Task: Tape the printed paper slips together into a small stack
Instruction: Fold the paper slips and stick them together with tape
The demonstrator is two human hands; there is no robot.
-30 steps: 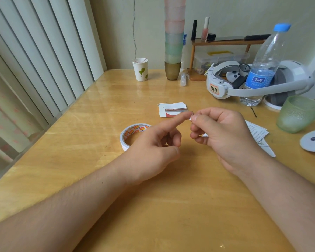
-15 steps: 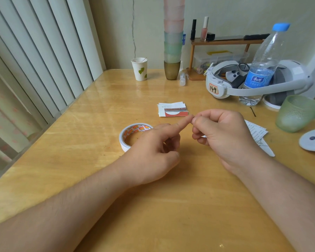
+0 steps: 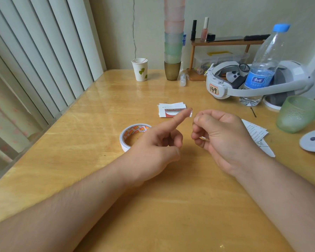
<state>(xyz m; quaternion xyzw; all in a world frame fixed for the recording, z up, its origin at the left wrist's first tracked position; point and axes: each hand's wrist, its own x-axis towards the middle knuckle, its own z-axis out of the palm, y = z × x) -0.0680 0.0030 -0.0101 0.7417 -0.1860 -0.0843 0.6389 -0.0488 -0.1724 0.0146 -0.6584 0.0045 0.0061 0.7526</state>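
Meanwhile, tape on a fingertip

Wooden table (image 3: 102, 179) fills the frame. Mid-frame, the left hand (image 3: 153, 151) extends its forefinger, a tape piece (image 3: 190, 112) stuck to the tip; the right hand (image 3: 224, 140) curls loosely, apparently empty. Tape roll (image 3: 133, 133) lies beside it, paper slips (image 3: 171, 109) just beyond.
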